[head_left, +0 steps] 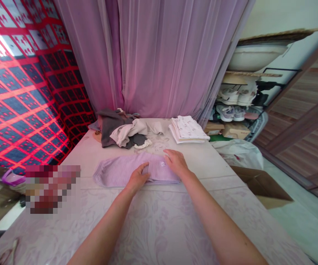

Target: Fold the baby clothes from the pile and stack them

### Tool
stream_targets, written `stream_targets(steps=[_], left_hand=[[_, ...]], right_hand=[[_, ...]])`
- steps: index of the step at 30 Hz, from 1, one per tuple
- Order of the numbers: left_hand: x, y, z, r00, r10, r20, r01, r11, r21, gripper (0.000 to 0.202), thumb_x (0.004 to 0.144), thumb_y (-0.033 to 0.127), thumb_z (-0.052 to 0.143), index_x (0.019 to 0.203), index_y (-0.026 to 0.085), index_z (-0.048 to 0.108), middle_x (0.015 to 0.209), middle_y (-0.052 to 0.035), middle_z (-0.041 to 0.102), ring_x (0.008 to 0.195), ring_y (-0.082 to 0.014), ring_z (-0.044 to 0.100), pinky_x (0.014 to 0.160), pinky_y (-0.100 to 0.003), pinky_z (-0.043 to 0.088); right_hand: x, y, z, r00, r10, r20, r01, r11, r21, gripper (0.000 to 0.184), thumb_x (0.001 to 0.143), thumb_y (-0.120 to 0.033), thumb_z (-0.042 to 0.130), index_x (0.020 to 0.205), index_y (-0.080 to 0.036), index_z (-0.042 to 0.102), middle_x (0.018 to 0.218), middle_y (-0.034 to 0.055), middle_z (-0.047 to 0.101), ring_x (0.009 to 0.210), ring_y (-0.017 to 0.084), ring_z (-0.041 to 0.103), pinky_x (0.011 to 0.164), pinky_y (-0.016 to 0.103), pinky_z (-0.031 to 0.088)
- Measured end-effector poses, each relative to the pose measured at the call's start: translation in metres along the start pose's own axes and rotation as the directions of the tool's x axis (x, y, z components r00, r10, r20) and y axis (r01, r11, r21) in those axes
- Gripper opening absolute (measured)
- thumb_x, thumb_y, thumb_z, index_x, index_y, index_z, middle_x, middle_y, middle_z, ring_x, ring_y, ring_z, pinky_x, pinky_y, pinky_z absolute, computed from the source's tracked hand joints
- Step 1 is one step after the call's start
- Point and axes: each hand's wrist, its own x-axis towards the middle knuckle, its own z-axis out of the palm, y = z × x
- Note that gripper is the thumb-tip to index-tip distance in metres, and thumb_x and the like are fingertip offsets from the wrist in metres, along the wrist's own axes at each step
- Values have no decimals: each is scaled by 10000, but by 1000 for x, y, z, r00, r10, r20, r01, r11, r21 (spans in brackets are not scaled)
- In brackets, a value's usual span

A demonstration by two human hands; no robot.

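Observation:
A lilac ribbed garment, folded into a long flat shape, lies across the cloth-covered table in front of me. It has a small pale label near its right part. My left hand rests on the middle of the garment's near side, fingers apart and lying on the fabric. At the garment's right end, my right hand touches the fabric with its fingers stretched out and thumb apart. Some fingertips are partly hidden against the cloth.
A loose heap of dark and beige clothes lies at the back left. Folded white printed cloths are stacked at the back right. A cardboard box stands right of the table, below a shoe rack. Purple curtains hang behind.

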Motion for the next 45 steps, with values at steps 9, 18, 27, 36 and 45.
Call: stream_targets(steps=[9,18,27,36,45], left_hand=[[-8,13,-16,940,328,-92,-205,761,615,558,781,180,553,1334,173,483,1367,-132,506,1149,-240,558,974,-366,446],[-18,-4,11,888,370,271,-402,341,850,601,920,495,367,1442,200,338,1522,-92,310,1407,-284,243,1120,-517,219],[-16,-2,5,910,316,267,-401,515,758,620,895,520,399,1436,218,354,1539,-94,265,1425,-287,183,1133,-521,127],[-26,54,-4,974,200,110,-222,940,260,509,878,561,391,1106,197,664,1160,-112,669,1063,-261,611,876,-361,475],[-22,56,-64,1000,8,0,-8,998,56,326,771,454,579,927,177,651,711,-3,677,644,-146,619,558,-222,459]], right_hand=[[-33,-10,30,973,-11,233,16,1000,-21,562,939,-487,273,1452,-262,317,1549,61,233,1419,227,167,1114,533,112],[-50,3,19,965,253,-66,-251,967,42,461,915,-291,338,1334,-187,499,1389,110,490,1264,207,437,1029,349,337],[-77,-2,-6,844,510,165,-530,840,114,277,778,-484,524,758,-233,640,781,32,691,738,197,622,602,266,391],[-70,-50,3,897,406,-172,-206,731,650,245,745,-417,518,859,-220,610,693,-16,638,632,151,572,641,244,439],[-55,-113,4,990,3,-142,112,597,794,247,770,-306,547,970,-239,676,939,4,717,820,153,650,769,254,501]])
